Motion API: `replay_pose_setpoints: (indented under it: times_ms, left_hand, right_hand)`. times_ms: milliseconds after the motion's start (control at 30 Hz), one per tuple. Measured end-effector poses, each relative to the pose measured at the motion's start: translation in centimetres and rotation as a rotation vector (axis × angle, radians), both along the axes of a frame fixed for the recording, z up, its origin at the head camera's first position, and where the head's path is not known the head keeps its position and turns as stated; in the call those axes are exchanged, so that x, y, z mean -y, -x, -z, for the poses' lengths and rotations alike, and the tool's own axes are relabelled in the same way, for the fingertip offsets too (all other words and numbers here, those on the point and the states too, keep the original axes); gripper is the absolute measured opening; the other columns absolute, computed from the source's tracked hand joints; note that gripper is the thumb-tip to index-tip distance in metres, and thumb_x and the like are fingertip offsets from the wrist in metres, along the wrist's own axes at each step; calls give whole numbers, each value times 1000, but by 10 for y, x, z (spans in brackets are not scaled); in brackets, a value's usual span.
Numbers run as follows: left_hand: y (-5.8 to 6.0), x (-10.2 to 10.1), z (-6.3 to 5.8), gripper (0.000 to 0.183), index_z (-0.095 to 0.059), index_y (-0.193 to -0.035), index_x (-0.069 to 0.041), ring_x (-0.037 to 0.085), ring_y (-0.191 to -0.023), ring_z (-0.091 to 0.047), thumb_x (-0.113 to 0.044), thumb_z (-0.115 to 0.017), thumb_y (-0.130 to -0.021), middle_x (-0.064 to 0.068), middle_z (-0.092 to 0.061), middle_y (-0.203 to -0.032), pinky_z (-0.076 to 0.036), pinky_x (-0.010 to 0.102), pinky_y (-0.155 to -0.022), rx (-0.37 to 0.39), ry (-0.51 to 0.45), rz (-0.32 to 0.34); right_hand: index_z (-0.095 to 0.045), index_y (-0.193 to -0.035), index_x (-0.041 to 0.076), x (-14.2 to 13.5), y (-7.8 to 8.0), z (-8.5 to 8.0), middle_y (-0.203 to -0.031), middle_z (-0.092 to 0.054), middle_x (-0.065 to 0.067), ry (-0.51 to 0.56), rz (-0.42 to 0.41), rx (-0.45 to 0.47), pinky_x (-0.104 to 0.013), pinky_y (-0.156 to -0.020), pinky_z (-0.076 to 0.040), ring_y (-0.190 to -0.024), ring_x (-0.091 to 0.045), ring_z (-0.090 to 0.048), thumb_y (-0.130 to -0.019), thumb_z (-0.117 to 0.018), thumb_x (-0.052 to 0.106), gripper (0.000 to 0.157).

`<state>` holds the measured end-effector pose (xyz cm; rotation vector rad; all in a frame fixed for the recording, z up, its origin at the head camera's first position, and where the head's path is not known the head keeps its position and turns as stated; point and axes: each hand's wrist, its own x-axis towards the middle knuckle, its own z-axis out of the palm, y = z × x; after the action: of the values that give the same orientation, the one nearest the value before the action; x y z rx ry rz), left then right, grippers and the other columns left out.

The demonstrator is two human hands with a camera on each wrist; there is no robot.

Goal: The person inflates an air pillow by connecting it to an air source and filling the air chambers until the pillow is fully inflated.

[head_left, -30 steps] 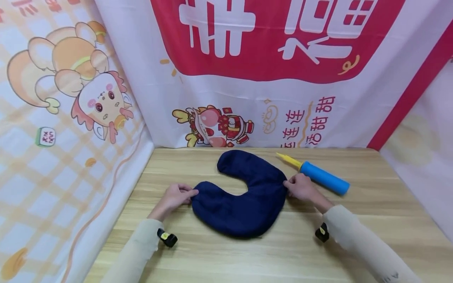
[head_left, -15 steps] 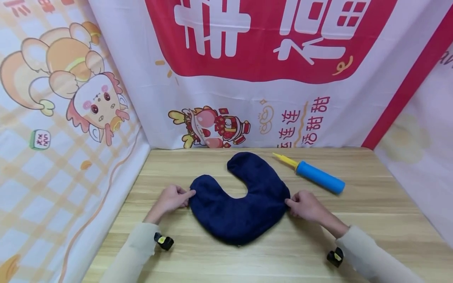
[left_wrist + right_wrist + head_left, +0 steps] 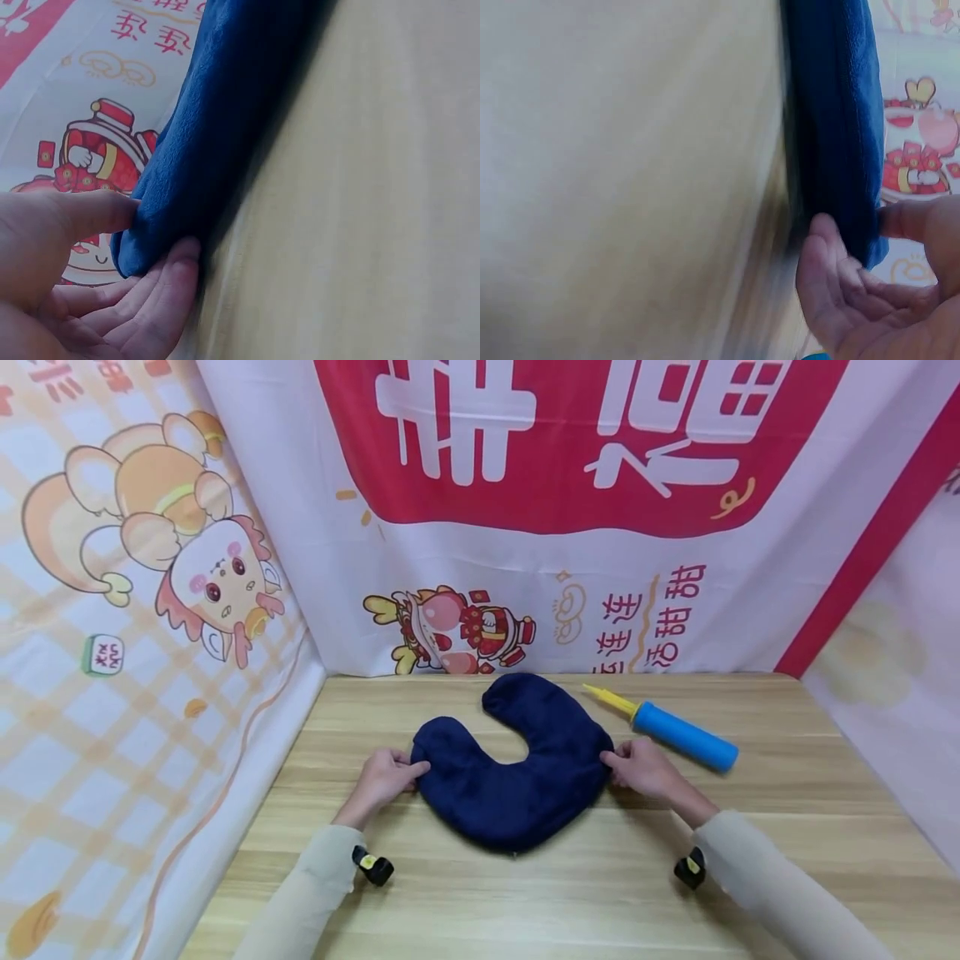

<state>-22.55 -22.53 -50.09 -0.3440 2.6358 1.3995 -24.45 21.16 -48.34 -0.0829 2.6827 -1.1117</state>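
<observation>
A navy U-shaped neck pillow [image 3: 517, 789] lies on the wooden table, its opening facing the back left. My left hand [image 3: 384, 778] pinches the pillow's left end, thumb on top and fingers beneath. In the left wrist view that hand [image 3: 97, 277] has the blue plush edge [image 3: 202, 142] between thumb and fingertips. On the opposite side my right hand [image 3: 643, 767] pinches the pillow's outer right edge. The right wrist view shows this hand [image 3: 870, 292] with thumb and fingers on either side of the fabric [image 3: 840, 120].
Behind the right hand lies a blue hand pump [image 3: 684, 735] with a yellow nozzle [image 3: 611, 698]. Printed cloth hangs at the back [image 3: 465, 552] and left [image 3: 150, 693] of the table [image 3: 570, 910]. Black wrist cameras [image 3: 372, 866] sit under both sleeves.
Held by both hands, the pillow has turned counterclockwise, then shifted slightly back. Its left end is farther back than a second ago. The pump has stayed put.
</observation>
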Motion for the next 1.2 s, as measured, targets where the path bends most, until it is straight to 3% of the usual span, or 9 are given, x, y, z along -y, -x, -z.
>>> replay_pose_setpoints:
  times_ms: [167, 300, 400, 533, 633, 767, 900, 1033, 1200]
  left_hand:
    - [13, -1, 2, 37, -68, -96, -2, 14, -66, -70, -35, -76, -81, 9, -75, -86, -54, 25, -64, -13, -49, 2]
    - [15, 5, -2, 39, -64, -101, 1, 15, -71, -71, -34, -73, -85, 11, -74, -88, -56, 26, -66, -16, -51, 79]
    - [9, 10, -12, 35, -64, -103, -1, 16, -75, -70, -32, -71, -87, 9, -74, -88, -56, 27, -67, -67, 48, 164]
    - [-6, 8, -31, 27, -67, -100, -3, 12, -78, -67, -26, -71, -88, 3, -71, -87, -56, 25, -69, -225, 248, 311]
    - [-17, -2, -43, 23, -67, -100, -1, 10, -77, -67, -20, -71, -87, 3, -71, -87, -56, 24, -70, -356, 356, 457]
    - [-33, -23, -51, 23, -67, -103, -2, 11, -79, -67, -17, -71, -87, 4, -71, -90, -56, 23, -71, -497, 437, 668]
    - [-48, -49, -52, 24, -67, -106, -6, 11, -85, -66, -20, -71, -87, 3, -70, -96, -56, 25, -77, -601, 473, 846]
    - [-58, -73, -51, 26, -67, -110, -9, 9, -91, -63, -23, -70, -88, 1, -68, -102, -55, 26, -82, -643, 526, 951]
    - [-65, -92, -45, 30, -67, -113, -13, 9, -93, -61, -27, -71, -87, -3, -66, -103, -54, 27, -82, -666, 614, 1001]
  right_hand:
    - [-70, -88, 5, 1, 19, -2, -73, -72, -9, -25, 13, -41, -25, -56, -49, -63, -13, -66, -95, -59, 34, 32]
    - [-71, -89, 5, -2, 27, -3, -72, -72, -8, -64, -13, -54, -24, -58, -49, -63, -12, -65, -95, -58, 35, 34]
    - [-72, -87, 6, -6, 25, -8, -72, -72, -7, -97, -52, -52, -25, -60, -48, -63, -13, -63, -96, -57, 36, 35]
    - [-72, -85, 8, -8, 11, -17, -73, -72, -6, -122, -134, -83, -26, -55, -47, -60, -14, -60, -97, -56, 34, 33]
    - [-71, -85, 9, -3, -3, -21, -72, -70, -5, -122, -215, -150, -26, -51, -45, -58, -13, -57, -96, -59, 31, 27]
    - [-71, -85, 10, 11, -25, -24, -73, -68, -1, -126, -307, -227, -22, -55, -47, -61, -9, -58, -92, -64, 26, 18]
    - [-71, -87, 15, 29, -46, -27, -77, -69, 6, -144, -356, -232, -19, -60, -50, -67, -4, -60, -90, -68, 27, 13]
    - [-71, -90, 14, 46, -63, -29, -80, -71, 6, -129, -420, -239, -18, -63, -51, -71, -1, -62, -88, -70, 27, 13]
    - [-71, -92, 12, 62, -78, -27, -82, -72, 4, -97, -491, -217, -16, -63, -52, -72, -1, -64, -87, -71, 24, 14]
